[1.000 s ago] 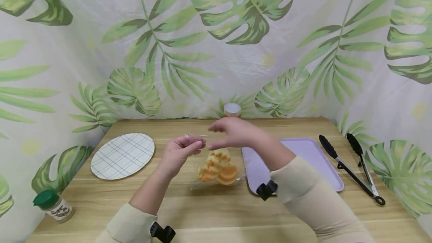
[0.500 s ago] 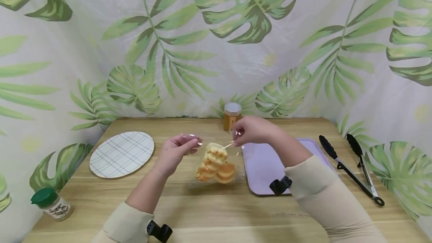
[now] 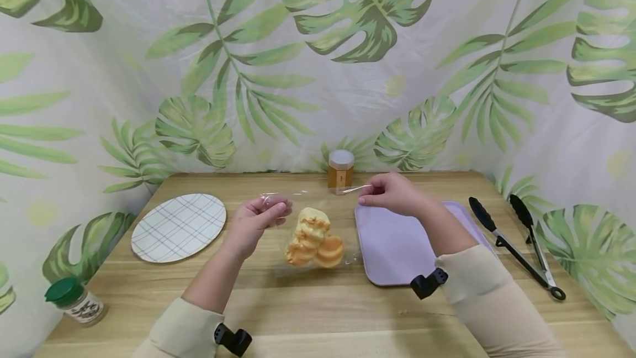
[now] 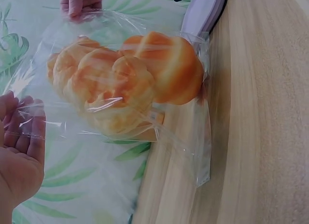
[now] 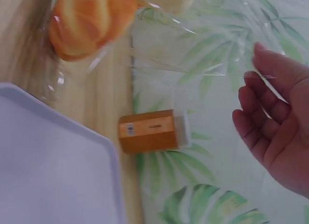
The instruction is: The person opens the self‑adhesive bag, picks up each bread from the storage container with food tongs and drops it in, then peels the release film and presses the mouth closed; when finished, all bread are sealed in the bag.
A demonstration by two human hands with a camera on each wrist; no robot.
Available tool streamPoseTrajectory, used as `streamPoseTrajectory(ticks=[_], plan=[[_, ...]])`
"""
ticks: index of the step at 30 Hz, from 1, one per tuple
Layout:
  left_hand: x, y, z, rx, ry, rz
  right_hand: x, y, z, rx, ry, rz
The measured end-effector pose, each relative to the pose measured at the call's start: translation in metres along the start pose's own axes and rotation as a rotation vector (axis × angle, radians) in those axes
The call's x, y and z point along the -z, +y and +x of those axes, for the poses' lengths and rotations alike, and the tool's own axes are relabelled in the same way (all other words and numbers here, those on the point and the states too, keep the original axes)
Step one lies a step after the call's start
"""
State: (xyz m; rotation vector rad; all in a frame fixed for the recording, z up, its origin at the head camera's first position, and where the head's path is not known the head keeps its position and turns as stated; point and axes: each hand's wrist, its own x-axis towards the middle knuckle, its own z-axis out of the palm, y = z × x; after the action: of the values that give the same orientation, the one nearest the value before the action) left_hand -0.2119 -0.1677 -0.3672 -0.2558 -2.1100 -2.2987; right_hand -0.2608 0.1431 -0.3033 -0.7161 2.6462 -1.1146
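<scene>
Between the two hands hangs a clear plastic bag [image 4: 63,122] with bread inside. It holds a pale lumpy loaf [image 3: 308,236] and a rounder orange bun [image 3: 330,252], the latter lower right in the head view. My left hand [image 3: 253,225] pinches the bag's upper left corner, thumb over fingers. At the upper right corner, my right hand [image 3: 392,195] pinches the film, which stretches taut across the top. The right wrist view shows that right hand [image 5: 280,118] with thumb and forefinger at the film and the other fingers loosely curled.
A lilac tray [image 3: 397,258] lies to the right, with black-tipped tongs [image 3: 521,258] beyond it. An amber jar [image 3: 340,173] stands at the back. On the left are a checked plate [image 3: 179,228] and a green-capped shaker [image 3: 77,303]. A thin strip [image 3: 427,313] lies near the front.
My right hand came from open above the bag to pinching its edge, then moved right, drawing the top wide. The left hand kept its hold and shifted slightly left.
</scene>
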Motion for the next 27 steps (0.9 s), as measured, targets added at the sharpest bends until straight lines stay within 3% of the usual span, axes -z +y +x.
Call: streamPoseTrajectory(ticks=[6,9,13,17,24,27], plan=[[-0.002,-0.007,0.008,0.013,0.061,-0.077,-0.037,0.019,0.010,0.033,0.067,0.511],[-0.003,-0.013,0.016,0.057,0.091,-0.114,-0.053,0.023,0.018,-0.012,0.096,0.648],[-0.001,-0.020,0.023,0.135,0.102,-0.136,-0.070,0.025,0.026,-0.121,0.138,0.727],[0.005,-0.027,0.027,0.209,0.073,-0.150,-0.083,0.027,0.032,-0.220,0.141,0.789],[0.017,-0.030,0.023,0.279,0.003,-0.117,-0.090,0.026,0.029,-0.306,0.066,0.852],[0.021,-0.038,0.025,0.286,0.005,-0.097,-0.094,0.031,0.031,-0.322,0.078,0.845]])
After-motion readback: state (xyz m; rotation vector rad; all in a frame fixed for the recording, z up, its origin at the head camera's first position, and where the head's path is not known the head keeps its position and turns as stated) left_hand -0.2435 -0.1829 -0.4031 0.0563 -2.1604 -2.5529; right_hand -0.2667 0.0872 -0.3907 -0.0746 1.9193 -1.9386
